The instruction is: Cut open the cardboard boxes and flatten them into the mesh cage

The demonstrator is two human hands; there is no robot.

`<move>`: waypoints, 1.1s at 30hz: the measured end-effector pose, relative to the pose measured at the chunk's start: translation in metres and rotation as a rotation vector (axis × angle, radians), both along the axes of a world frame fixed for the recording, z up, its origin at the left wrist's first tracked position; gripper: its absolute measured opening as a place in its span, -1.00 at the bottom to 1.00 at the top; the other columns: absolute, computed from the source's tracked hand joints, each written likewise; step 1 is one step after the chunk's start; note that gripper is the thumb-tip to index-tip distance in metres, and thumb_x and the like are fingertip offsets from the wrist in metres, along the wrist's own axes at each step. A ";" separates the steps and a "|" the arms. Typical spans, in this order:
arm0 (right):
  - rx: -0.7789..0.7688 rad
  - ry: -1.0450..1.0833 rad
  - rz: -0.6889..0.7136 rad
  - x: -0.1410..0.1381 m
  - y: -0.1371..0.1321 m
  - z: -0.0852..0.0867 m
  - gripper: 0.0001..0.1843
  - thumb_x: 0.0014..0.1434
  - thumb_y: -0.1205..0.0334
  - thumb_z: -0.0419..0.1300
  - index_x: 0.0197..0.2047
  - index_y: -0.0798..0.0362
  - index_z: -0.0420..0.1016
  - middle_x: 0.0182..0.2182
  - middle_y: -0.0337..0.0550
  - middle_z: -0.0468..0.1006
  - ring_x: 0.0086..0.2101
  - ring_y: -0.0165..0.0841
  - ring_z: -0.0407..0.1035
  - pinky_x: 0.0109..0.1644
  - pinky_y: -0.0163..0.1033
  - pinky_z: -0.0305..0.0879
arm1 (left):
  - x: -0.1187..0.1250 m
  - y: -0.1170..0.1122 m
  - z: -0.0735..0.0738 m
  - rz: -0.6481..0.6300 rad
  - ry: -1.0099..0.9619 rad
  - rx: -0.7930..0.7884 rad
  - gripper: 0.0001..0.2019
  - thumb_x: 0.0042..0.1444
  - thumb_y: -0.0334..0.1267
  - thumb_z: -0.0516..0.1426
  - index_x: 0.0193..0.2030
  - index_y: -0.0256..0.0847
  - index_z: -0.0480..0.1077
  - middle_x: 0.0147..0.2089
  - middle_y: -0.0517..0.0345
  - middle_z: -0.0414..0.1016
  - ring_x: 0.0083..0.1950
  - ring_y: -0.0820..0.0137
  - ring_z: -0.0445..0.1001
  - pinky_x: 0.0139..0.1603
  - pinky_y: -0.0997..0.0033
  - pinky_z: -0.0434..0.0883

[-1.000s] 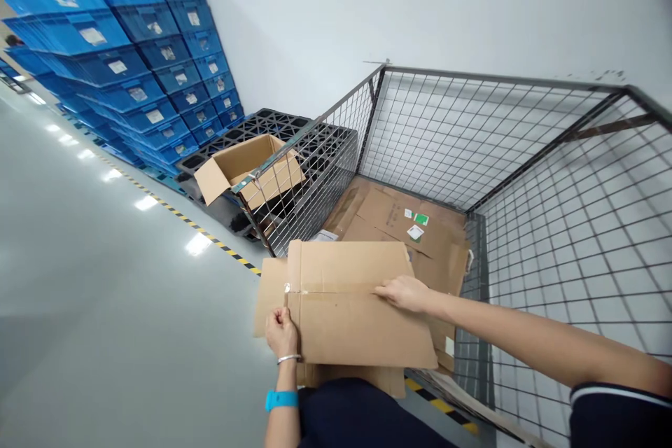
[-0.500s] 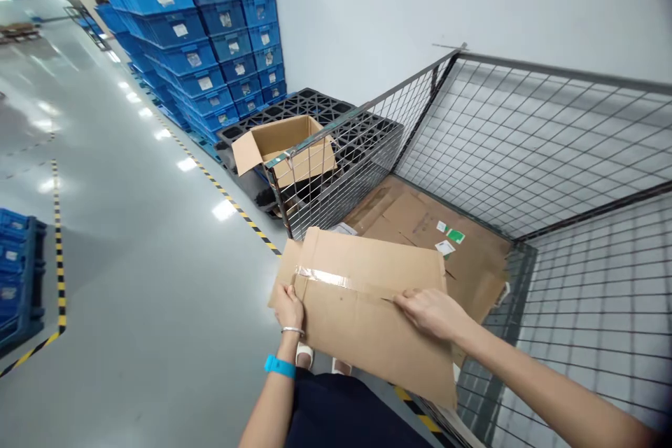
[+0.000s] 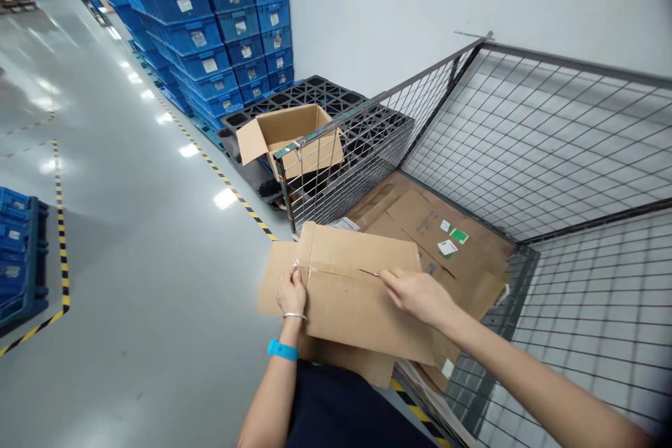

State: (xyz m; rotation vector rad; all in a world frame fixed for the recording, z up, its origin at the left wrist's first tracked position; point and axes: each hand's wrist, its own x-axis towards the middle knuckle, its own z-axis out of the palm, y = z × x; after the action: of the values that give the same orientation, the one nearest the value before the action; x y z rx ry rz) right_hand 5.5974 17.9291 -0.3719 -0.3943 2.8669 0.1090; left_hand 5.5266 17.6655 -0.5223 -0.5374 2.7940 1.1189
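Note:
A flattened cardboard box [image 3: 362,318] is tilted in front of my body, with a strip of clear tape [image 3: 325,270] along its seam. My left hand [image 3: 291,294] is closed at the box's left edge, thumb and fingers pinching by the end of the tape. A thin, dark, pointed blade [image 3: 368,272] sticks out of my closed right hand [image 3: 417,297], its tip at the seam. The blade's handle is hidden in my fingers. More cardboard shows below the box's lower edge.
A wire mesh cage [image 3: 577,147] with flattened cardboard [image 3: 404,213] on its floor stands ahead and to the right. Beyond its left side, an open carton [image 3: 291,129] sits on a black pallet [image 3: 336,94]. Blue crates [image 3: 194,35] are stacked along the wall.
My right hand has moved left and slightly up with the blade along the seam. The box has tilted, and cardboard beneath it has come into view. My left hand has shifted slightly upward.

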 end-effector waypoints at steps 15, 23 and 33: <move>-0.177 -0.165 0.135 -0.086 -0.109 -0.069 -0.68 0.32 0.18 -0.14 -0.01 -0.06 0.37 -0.15 -0.10 0.54 -0.26 -0.26 0.46 -0.29 -0.23 0.22 | 0.005 -0.009 -0.014 0.050 -0.002 -0.018 -0.71 0.25 -0.12 -0.04 -0.39 -0.20 0.36 -0.26 0.02 0.47 -0.18 0.26 0.42 -0.19 0.32 0.23; -0.189 -0.175 0.160 -0.088 -0.120 -0.073 -0.66 0.34 0.18 -0.16 0.03 -0.08 0.36 -0.15 -0.09 0.54 -0.25 -0.24 0.47 -0.31 -0.20 0.23 | 0.005 -0.010 -0.016 0.038 0.021 -0.018 -0.71 0.24 -0.11 -0.05 -0.42 -0.19 0.32 -0.30 0.02 0.46 -0.22 0.27 0.41 -0.20 0.32 0.22; -0.124 -0.177 0.206 -0.086 -0.102 -0.058 -0.67 0.24 0.37 -0.08 -0.08 0.05 0.47 -0.25 0.03 0.59 -0.25 -0.17 0.50 -0.31 -0.19 0.29 | 0.007 -0.008 -0.010 0.087 0.066 0.083 -0.69 0.21 -0.07 -0.01 -0.46 -0.18 0.33 -0.35 0.09 0.43 -0.26 0.31 0.39 -0.23 0.34 0.21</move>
State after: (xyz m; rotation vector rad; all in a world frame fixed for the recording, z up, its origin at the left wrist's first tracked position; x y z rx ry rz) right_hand 5.5115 17.8272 -0.4302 -0.6881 2.6600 -0.0651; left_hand 5.5340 17.6577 -0.5323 -0.6299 2.7881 1.2864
